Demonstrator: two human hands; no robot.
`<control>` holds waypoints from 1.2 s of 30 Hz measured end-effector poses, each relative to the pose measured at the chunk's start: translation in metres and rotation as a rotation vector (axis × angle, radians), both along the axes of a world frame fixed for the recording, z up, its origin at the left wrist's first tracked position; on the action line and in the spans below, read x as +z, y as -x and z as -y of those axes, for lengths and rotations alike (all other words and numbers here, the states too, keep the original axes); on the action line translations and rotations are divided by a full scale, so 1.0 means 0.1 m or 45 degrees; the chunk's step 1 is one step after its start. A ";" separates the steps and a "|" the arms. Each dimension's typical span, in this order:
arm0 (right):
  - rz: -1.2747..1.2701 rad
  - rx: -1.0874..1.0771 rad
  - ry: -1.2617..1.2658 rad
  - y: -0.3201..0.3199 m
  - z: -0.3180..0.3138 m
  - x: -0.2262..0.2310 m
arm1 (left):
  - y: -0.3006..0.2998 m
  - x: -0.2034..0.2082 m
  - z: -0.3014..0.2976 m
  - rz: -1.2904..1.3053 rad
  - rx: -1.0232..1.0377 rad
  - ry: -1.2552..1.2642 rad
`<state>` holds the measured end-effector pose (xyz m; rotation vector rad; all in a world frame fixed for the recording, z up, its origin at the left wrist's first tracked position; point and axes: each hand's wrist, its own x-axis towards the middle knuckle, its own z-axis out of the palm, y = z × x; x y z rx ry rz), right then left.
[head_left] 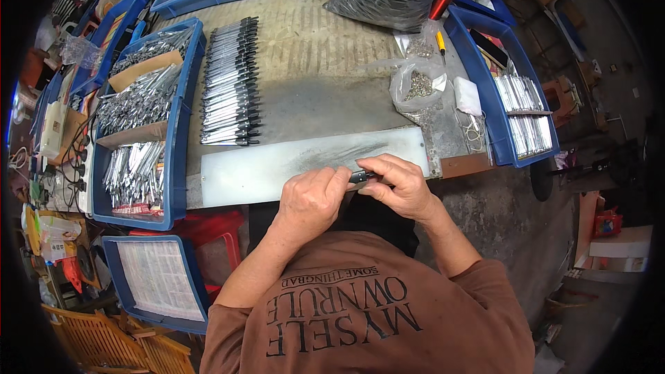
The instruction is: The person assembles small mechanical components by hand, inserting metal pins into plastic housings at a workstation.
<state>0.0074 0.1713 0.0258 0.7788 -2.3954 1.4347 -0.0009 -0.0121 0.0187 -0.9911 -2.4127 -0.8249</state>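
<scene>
In front of my chest, both hands meet over the near edge of a white board (260,168). A short stretch of a dark, rod-like part (359,176) shows between them; most of it is hidden by fingers. My left hand (313,201) is closed around its left end. On the other end, my right hand (398,185) pinches with thumb and fingertips. Dark smudges mark the board just beyond my hands. Beyond the board's left half, slim silver rods with black ends (232,90) lie side by side in a long column.
To the left, a blue tray (181,145) with cardboard dividers holds many silver rods. Another blue tray (495,121) with rods stands right. Bags of small metal parts (419,86), a yellow-handled tool (440,41) and a large bag of black pieces (381,0) occupy the far right.
</scene>
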 end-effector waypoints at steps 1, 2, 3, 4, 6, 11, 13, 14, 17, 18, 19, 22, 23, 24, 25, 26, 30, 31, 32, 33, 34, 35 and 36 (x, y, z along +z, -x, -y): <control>0.010 0.045 -0.051 0.00 0.00 0.02 | 0.00 0.00 0.00 0.003 -0.005 0.046; 0.011 0.043 -0.052 0.00 -0.01 0.01 | 0.00 0.01 0.00 0.004 -0.007 0.045; -0.053 0.038 -0.123 0.01 -0.02 -0.01 | 0.00 0.02 0.00 0.012 -0.025 0.045; -0.118 0.034 -0.193 0.01 -0.03 -0.04 | 0.00 0.02 0.00 0.019 -0.042 0.047; -0.125 0.055 -0.222 0.02 -0.09 -0.06 | 0.00 0.01 0.00 0.026 -0.074 0.034; -0.213 0.175 -0.238 0.10 -0.15 0.01 | 0.00 0.03 0.02 0.037 -0.153 0.027; -0.139 0.234 -0.247 0.11 -0.18 0.02 | 0.00 0.05 0.02 0.044 -0.157 0.036; -0.140 0.237 -0.248 0.11 -0.17 0.02 | -0.01 0.05 0.02 0.042 -0.154 0.036; -0.197 0.139 -0.214 0.08 -0.15 -0.01 | -0.02 0.04 -0.01 -0.012 -0.073 0.025; -0.198 0.096 -0.203 0.07 -0.14 -0.02 | -0.03 0.05 -0.02 -0.009 -0.054 0.019; -0.199 0.055 -0.191 0.06 -0.13 -0.04 | -0.03 0.05 -0.02 -0.006 -0.033 0.015; -0.210 -0.003 -0.135 0.02 -0.11 -0.06 | -0.04 0.06 -0.04 -0.013 -0.015 -0.014; -0.209 -0.004 -0.136 0.01 -0.10 -0.06 | -0.04 0.06 -0.04 -0.012 -0.016 -0.014; -0.216 -0.018 -0.138 0.01 -0.10 -0.06 | -0.04 0.07 -0.04 -0.016 -0.020 -0.007; -0.224 -0.030 -0.141 0.01 -0.10 -0.06 | -0.04 0.07 -0.04 -0.020 -0.021 0.000; -0.224 -0.029 -0.141 0.01 -0.11 -0.05 | -0.03 0.08 -0.03 -0.019 -0.021 -0.001; -0.237 0.124 -0.197 0.09 -0.18 0.01 | -0.03 0.07 0.00 0.006 -0.092 0.025; -0.199 0.195 -0.226 0.12 -0.20 0.03 | -0.03 0.07 0.00 0.013 -0.105 0.026; -0.199 0.195 -0.227 0.13 -0.22 0.05 | -0.03 0.07 -0.01 0.013 -0.106 0.025; -0.152 0.230 -0.257 0.13 -0.23 0.07 | -0.04 0.06 -0.01 0.003 -0.111 0.004; -0.104 0.267 -0.287 0.14 -0.24 0.08 | -0.05 0.05 -0.01 -0.005 -0.115 -0.017; -0.103 0.268 -0.288 0.14 -0.24 0.07 | -0.06 0.05 -0.02 -0.004 -0.113 -0.018; -0.100 0.264 -0.284 0.13 -0.24 0.07 | -0.06 0.04 -0.02 0.003 -0.094 -0.017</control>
